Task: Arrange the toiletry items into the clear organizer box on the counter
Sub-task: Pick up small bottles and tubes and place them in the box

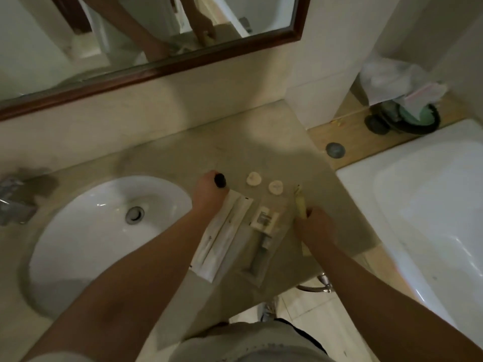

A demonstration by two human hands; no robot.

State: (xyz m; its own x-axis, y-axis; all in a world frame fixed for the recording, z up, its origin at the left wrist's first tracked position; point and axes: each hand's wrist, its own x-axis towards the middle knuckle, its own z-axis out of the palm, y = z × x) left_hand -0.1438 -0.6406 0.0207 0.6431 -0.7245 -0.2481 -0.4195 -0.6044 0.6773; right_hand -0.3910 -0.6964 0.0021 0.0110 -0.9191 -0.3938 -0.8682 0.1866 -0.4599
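On the counter [167,158], my left hand [207,192] is closed around a small item with a black cap [220,180]. My right hand [315,224] grips a pale yellow stick-like item [301,205] that points away from me. Between the hands lie two long white wrapped packets [222,236], a small white box with a barcode [264,217] and a grey razor in a clear wrapper [260,253]. Two round cream pads [253,178] [276,188] sit further back. A clear organizer box is not visible in this blurred view.
A white oval sink [104,231] with a drain lies to the left, and a chrome tap [15,197] at the far left. A framed mirror [156,71] hangs behind. A white bathtub [431,205] stands to the right, past a wooden ledge [366,137].
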